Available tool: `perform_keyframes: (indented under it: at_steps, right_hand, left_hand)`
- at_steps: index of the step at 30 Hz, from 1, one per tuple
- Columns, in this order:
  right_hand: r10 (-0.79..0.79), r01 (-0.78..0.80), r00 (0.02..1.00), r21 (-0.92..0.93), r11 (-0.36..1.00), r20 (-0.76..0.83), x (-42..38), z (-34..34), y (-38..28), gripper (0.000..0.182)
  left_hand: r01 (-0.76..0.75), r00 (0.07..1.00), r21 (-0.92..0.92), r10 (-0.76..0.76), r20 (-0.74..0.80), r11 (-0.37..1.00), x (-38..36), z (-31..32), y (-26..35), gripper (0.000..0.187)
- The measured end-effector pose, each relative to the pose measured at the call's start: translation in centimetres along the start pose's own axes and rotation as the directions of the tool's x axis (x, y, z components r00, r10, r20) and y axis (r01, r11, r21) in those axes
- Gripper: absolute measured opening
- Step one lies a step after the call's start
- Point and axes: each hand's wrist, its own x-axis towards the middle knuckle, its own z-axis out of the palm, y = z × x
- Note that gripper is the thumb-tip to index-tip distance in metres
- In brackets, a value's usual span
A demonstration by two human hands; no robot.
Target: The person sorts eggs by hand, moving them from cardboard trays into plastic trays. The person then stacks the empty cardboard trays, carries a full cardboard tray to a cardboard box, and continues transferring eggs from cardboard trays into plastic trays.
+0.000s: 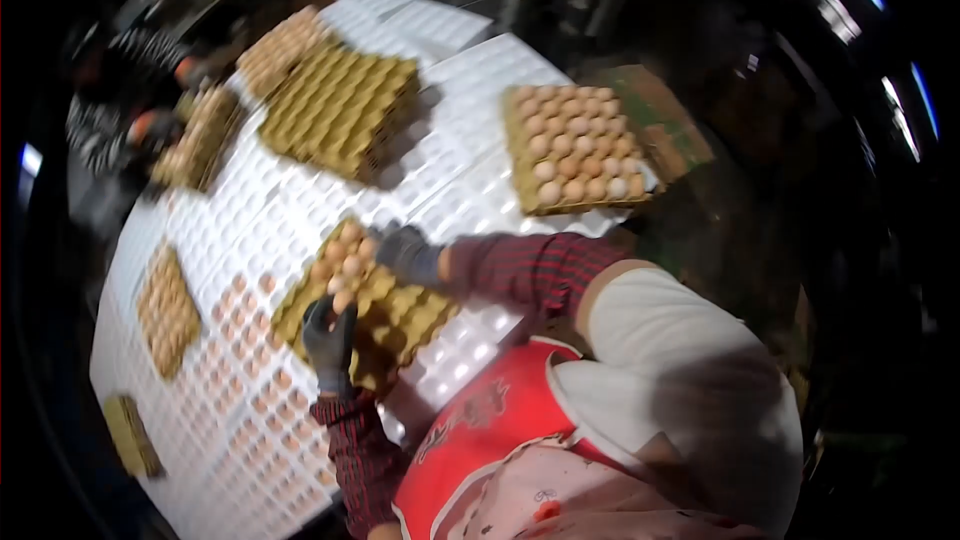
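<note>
My left hand (330,342), in a dark grey glove, curls its fingers against an egg (343,299) at the near end of a small cluster of eggs (350,258). From the other side my right hand (408,254), gloved alike, reaches the cluster; its fingertips are blurred and partly hidden by the eggs. Beneath both hands lies a yellowish pulp egg tray (415,312), tilted across the table. The eggs sit over its far left part, while bare cups show on its right part.
White dimpled trays (470,100) cover the table, with brown eggs (255,340) in several cups. A full egg tray (578,150) stands at the right, a stack of pulp trays (340,110) farther back. At the far left, another person's gloved hand (150,128) is by an egg tray (203,138).
</note>
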Motion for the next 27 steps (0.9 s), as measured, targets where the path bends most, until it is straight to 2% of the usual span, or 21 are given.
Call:
perform_keyframes:
  at_steps: [2,3,4,5,6,7,8,9,10,11,12,14,17,18,20,21,22,24,25,26,27]
  right_hand:
    - [-0.049,0.050,0.999,0.097,0.994,-0.006,-0.6,0.5,1.8,0.055]
    - [-0.091,0.155,0.977,0.348,0.925,-0.193,-1.9,-2.4,1.1,0.051]
    - [-0.162,0.168,0.986,0.183,0.969,-0.044,-0.6,-1.4,3.2,0.048]
    - [-0.117,0.151,0.984,0.280,0.948,-0.135,-1.2,-2.5,3.1,0.049]
    - [-0.087,0.114,0.991,0.318,0.941,-0.097,-1.5,-4.0,2.9,0.047]
    - [-0.050,0.082,0.995,0.439,0.894,-0.084,-1.4,-3.9,2.8,0.049]
    - [0.012,0.090,0.990,0.695,0.714,-0.141,-1.7,-2.1,2.0,0.049]
    - [-0.093,0.171,0.985,0.704,0.689,-0.148,-2.3,-2.4,-0.8,0.049]
    - [-0.192,0.250,0.968,0.714,0.654,-0.163,-2.8,-2.9,-5.0,0.049]
    - [-0.328,0.301,0.940,0.692,0.656,-0.097,-3.5,-3.2,-8.7,0.047]
    - [-0.455,0.357,0.890,0.670,0.651,-0.032,-3.6,-3.2,-12.2,0.045]
    - [-0.670,0.619,0.739,0.460,0.636,-0.068,-2.9,-1.5,-18.3,0.044]
    - [-0.756,0.769,0.615,0.041,0.638,0.224,-1.0,3.1,-25.7,0.020]
    - [-0.745,0.803,0.587,-0.114,0.585,0.317,-0.4,3.9,-27.1,0.019]
    - [-0.741,0.852,0.467,-0.021,0.523,0.483,0.9,6.8,-28.6,0.016]
    - [-0.708,0.828,0.485,-0.009,0.561,0.513,1.4,6.3,-29.0,0.018]
    - [-0.673,0.800,0.502,0.005,0.601,0.544,1.8,5.6,-29.3,0.025]
    - [-0.559,0.630,0.648,0.049,0.775,0.516,4.3,4.5,-29.9,0.034]
    - [-0.594,0.606,0.707,0.103,0.789,0.384,4.8,3.4,-29.6,0.043]
    - [-0.625,0.602,0.726,0.176,0.779,0.286,5.5,5.4,-28.6,0.044]
    - [-0.626,0.632,0.750,0.045,0.773,0.216,5.1,6.8,-27.6,0.045]
  left_hand:
    - [0.173,0.968,-0.284,-0.216,-0.129,0.943,-4.1,-4.5,-0.3,0.036]
    - [0.271,0.922,-0.300,-0.336,-0.190,0.914,-6.6,-7.5,1.4,0.038]
    - [0.355,0.849,-0.399,-0.470,-0.240,0.845,-9.6,-9.5,-0.5,0.040]
    - [0.396,0.786,-0.466,-0.555,-0.274,0.791,-12.4,-11.6,-0.4,0.042]
    - [0.393,0.727,-0.492,-0.590,-0.351,0.777,-15.2,-12.9,-0.5,0.041]
    - [0.460,0.684,-0.480,-0.642,-0.346,0.748,-18.0,-13.7,-0.8,0.040]
    - [0.524,0.647,-0.466,-0.689,-0.325,0.713,-20.6,-13.7,-1.1,0.038]
    - [0.602,0.659,-0.377,-0.704,-0.264,0.704,-22.7,-12.8,-1.8,0.035]
    - [0.463,0.818,-0.068,-0.456,-0.350,0.884,-25.4,-10.8,-4.7,0.031]
    - [0.421,0.867,0.081,-0.375,-0.328,0.903,-26.3,-9.1,-5.0,0.031]
    - [0.521,0.844,0.254,-0.446,-0.300,0.815,-26.5,-7.7,-4.3,0.035]
    - [0.558,0.830,0.486,-0.456,-0.323,0.673,-25.8,-5.2,-3.7,0.040]
    - [0.506,0.858,0.627,-0.417,-0.300,0.592,-25.7,-4.0,-5.8,0.036]
    - [0.579,0.812,0.480,-0.518,-0.269,0.659,-24.4,-5.6,-3.7,0.032]
    - [0.486,0.845,0.219,-0.391,-0.366,0.846,-26.4,-6.3,-8.5,0.028]
    - [0.437,0.826,-0.005,-0.404,-0.393,0.899,-26.6,-7.7,-8.9,0.027]
    - [0.451,0.777,-0.155,-0.472,-0.416,0.879,-26.6,-8.9,-8.4,0.035]
    - [0.521,0.630,-0.559,-0.733,-0.258,0.645,-25.6,-11.5,-8.0,0.044]
    - [0.512,0.627,-0.590,-0.741,-0.239,0.624,-24.8,-12.5,-8.6,0.052]
    - [0.371,0.696,-0.515,-0.599,-0.396,0.773,-24.6,-12.0,-12.1,0.056]
    - [0.342,0.729,-0.390,-0.504,-0.464,0.855,-22.5,-12.9,-11.8,0.058]
